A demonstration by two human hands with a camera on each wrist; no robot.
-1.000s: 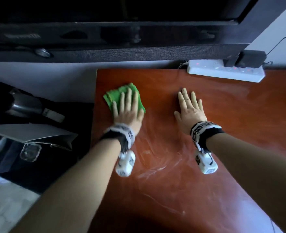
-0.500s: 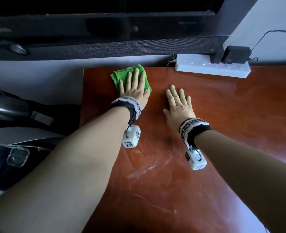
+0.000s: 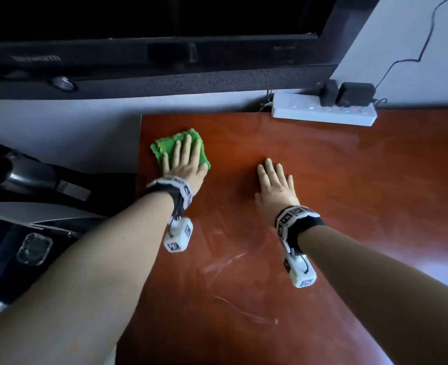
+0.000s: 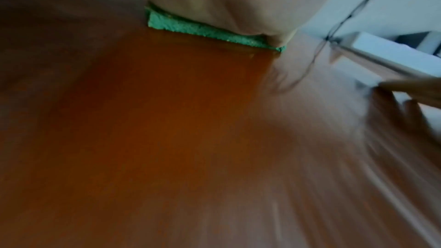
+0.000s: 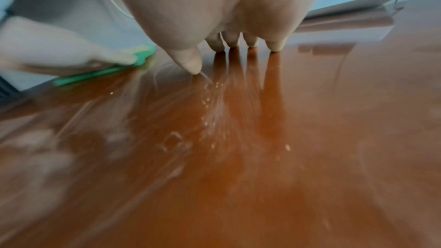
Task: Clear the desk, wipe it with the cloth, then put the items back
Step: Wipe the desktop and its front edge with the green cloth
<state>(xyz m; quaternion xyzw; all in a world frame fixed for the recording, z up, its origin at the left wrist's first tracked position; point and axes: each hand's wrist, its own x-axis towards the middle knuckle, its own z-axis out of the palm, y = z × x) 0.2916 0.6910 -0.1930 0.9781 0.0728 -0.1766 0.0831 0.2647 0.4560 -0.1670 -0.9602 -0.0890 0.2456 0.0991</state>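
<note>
A folded green cloth (image 3: 164, 147) lies near the far left corner of the reddish-brown desk (image 3: 349, 193). My left hand (image 3: 184, 162) presses flat on it with straight fingers. In the left wrist view the cloth (image 4: 203, 31) shows as a green strip under my palm. My right hand (image 3: 274, 181) rests flat on the bare desk to the right of the cloth, fingers spread; its fingertips (image 5: 274, 46) touch the glossy top. The cloth (image 5: 100, 74) appears at the left of the right wrist view. Pale wipe streaks (image 3: 225, 262) mark the desk between my arms.
A white power strip (image 3: 323, 111) with black adapters (image 3: 355, 94) lies along the back edge by the wall. A dark screen and speaker bar (image 3: 164, 80) hang above the desk. Left of the desk stand dark objects, among them a clear glass piece (image 3: 34, 248).
My left hand slid the cloth toward the back edge, then back left and nearer me. The right hand has stayed flat on the desk.
</note>
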